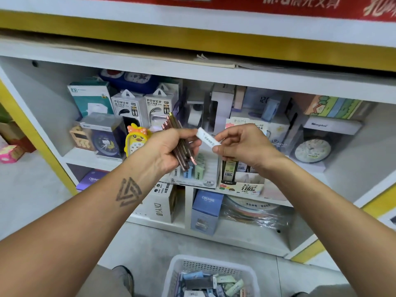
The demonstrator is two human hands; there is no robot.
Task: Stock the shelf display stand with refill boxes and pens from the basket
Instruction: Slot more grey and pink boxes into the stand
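My left hand [171,146] grips a bundle of dark brown pens [179,138] with pink clips, held upright in front of the shelf. My right hand [242,144] pinches a small white refill box [207,139] between thumb and fingers, close to the left hand. Behind and below the hands stand two display stands on the shelf: a white one [209,168] with blue and green refill boxes, and one [240,185] marked 100 holding more boxes. The white basket [177,266] sits on the floor at the bottom, with several refill boxes inside.
The white shelf [192,69] holds power bank boxes [143,106], clocks [311,151], a yellow duck clock [135,140] and a blue CRUHRE box [207,209] lower down. Yellow trim frames the shelf. A pink box [10,153] lies on the floor at far left.
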